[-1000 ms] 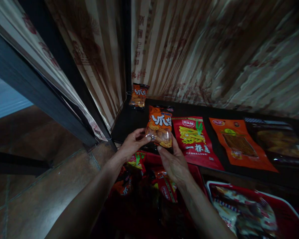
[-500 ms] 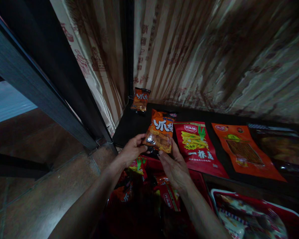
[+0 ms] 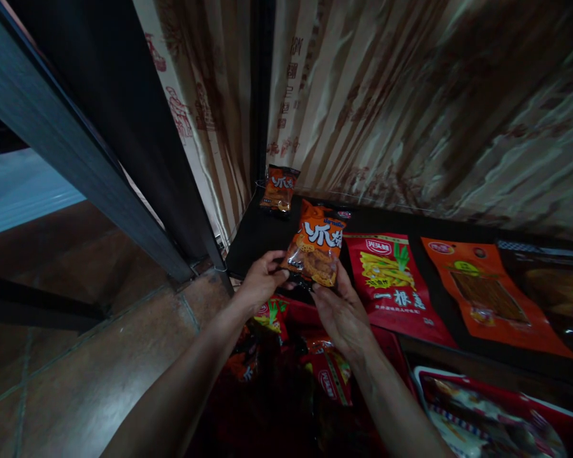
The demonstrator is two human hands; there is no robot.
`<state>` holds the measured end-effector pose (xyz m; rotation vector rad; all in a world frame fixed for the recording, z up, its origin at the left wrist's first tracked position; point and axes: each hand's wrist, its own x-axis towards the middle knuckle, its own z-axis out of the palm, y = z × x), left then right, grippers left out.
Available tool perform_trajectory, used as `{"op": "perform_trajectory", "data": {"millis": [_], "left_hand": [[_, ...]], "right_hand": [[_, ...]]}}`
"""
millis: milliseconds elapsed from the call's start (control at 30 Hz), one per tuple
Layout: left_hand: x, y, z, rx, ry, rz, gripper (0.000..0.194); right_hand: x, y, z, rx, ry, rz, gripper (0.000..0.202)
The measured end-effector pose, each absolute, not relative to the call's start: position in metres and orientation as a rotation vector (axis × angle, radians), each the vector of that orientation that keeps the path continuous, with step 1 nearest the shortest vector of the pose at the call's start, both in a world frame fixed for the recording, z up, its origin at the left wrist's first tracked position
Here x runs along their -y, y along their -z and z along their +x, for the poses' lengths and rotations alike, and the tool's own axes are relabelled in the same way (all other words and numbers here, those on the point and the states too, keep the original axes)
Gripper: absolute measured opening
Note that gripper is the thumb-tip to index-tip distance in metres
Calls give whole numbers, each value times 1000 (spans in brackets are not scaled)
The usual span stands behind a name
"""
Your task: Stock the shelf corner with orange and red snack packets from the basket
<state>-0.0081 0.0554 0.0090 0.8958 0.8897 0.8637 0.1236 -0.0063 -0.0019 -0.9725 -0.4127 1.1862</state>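
Observation:
Between my two hands is an orange snack bag with a clear lower part and large white characters, tilted with its printed face toward me. My left hand pinches its lower left corner, and my right hand grips the lower right side. A smaller orange snack bag of like design leans upright at the back corner of the black shelf. To the right lies a red snack bag with a green onion picture. Below my hands, a dark red bin holds several red and orange packets.
Further right on the shelf are an orange flat packet and a dark packet. A red basket with a white rim holds packets at the lower right. A patterned curtain hangs behind; a dark metal post stands left.
The whole view has shifted, so the shelf and bags appear slightly further right. Both hands still hold the orange snack bag in nearly the same place over the shelf's front.

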Motion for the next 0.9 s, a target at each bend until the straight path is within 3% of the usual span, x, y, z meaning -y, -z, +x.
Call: {"op": "perform_trajectory", "data": {"millis": [333,900], "left_hand": [[-58,-3,-10,-903,-941,852,29],[-62,4,13,-919,-994,841,34]], "right_hand": [[-1,7,118,447,-1195,-967,68],[-1,11,133,508,-1094,-1124,72]]}}
